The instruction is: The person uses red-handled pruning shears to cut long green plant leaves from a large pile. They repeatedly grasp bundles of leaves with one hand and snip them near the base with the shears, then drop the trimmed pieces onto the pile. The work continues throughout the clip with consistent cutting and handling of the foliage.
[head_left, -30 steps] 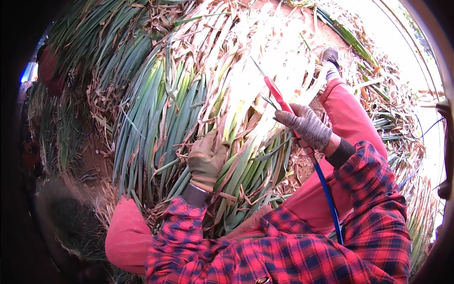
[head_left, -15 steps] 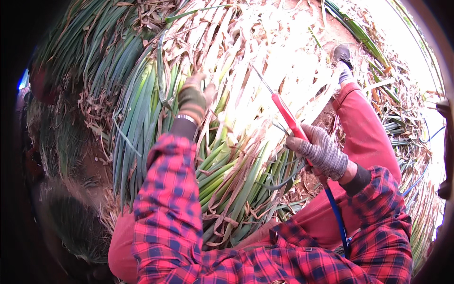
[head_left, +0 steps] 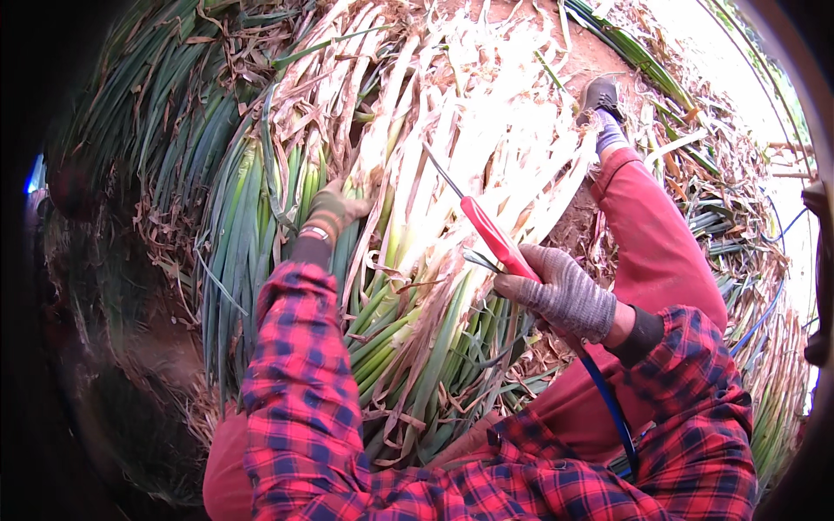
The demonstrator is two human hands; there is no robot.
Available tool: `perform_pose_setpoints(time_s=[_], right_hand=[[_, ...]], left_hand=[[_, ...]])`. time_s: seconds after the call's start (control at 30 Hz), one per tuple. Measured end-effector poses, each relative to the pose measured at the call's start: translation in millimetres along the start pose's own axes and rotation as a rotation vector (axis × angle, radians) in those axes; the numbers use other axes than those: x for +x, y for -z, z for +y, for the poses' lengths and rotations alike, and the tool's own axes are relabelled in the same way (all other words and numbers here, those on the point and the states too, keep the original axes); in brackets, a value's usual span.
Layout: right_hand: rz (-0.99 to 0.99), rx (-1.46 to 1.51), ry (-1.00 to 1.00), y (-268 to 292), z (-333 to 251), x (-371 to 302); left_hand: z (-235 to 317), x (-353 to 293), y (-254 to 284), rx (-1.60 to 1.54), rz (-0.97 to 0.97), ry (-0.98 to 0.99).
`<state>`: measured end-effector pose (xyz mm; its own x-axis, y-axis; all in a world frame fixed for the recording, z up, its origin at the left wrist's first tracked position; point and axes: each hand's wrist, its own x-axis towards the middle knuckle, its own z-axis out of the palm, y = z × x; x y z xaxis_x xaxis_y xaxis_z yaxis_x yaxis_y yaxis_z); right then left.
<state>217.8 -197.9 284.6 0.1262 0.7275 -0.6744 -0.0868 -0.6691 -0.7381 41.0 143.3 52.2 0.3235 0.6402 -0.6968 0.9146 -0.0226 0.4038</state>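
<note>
A thick pile of long green onions [head_left: 404, 334] with dry outer leaves lies before me, leaf ends towards me. My left hand [head_left: 333, 211], in a striped work glove, is down in the pile at its left part. Its fingers and thumb close round green onion stalks [head_left: 352, 186]; the fingertips are partly hidden among the leaves. My right hand [head_left: 569, 293], in a grey knit glove, is wrapped round a red air blow gun [head_left: 493, 233]. The gun's thin metal nozzle [head_left: 443, 169] points up and left over the brightly lit stalks. A blue hose [head_left: 612, 408] runs from its lower end past my right forearm.
More green onions [head_left: 165, 113] are heaped at the far left. My right leg [head_left: 660, 234] stretches out along the right side of the pile, the shoe [head_left: 601, 95] on bare soil. Dry leaf scraps [head_left: 573, 334] and another blue hose [head_left: 764, 317] lie at the right.
My left hand has lowered into the pile and closed on stalks. The air blow gun stays in my right hand, shifted slightly left in the picture as the whole view moved.
</note>
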Motion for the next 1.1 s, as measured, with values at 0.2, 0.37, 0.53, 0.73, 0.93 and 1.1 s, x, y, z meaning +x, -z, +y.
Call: perform_pose_setpoints(time_s=[0.2,0.37,0.53,0.73,0.93,1.1], right_hand=[[0.045,0.064,-0.035,3.6,7.7,-8.1],[0.151,0.128,0.017,-1.6,31.7,-11.4],[0.030,0.050,-0.014,-34.5,36.3,-38.6],[0.106,-0.255,-0.017,-34.5,48.9,-4.1],[0.255,-0.043,-0.070,23.1,44.1,82.6],[0.329,0.032,-0.114,53.2,25.3,128.8]], left_hand=[[3.0,-158.5,34.2,-0.193,-0.062,-0.225],[-11.3,-211.9,2.1,-0.428,-0.141,-0.518],[-84.3,-109.7,-24.9,0.692,0.242,-0.941],[-51.4,-116.9,-29.0,0.472,-0.017,-0.805],[-76.7,-90.2,-44.0,0.433,0.079,-0.911],[-44.1,-152.6,-16.1,0.419,-0.034,-0.813]])
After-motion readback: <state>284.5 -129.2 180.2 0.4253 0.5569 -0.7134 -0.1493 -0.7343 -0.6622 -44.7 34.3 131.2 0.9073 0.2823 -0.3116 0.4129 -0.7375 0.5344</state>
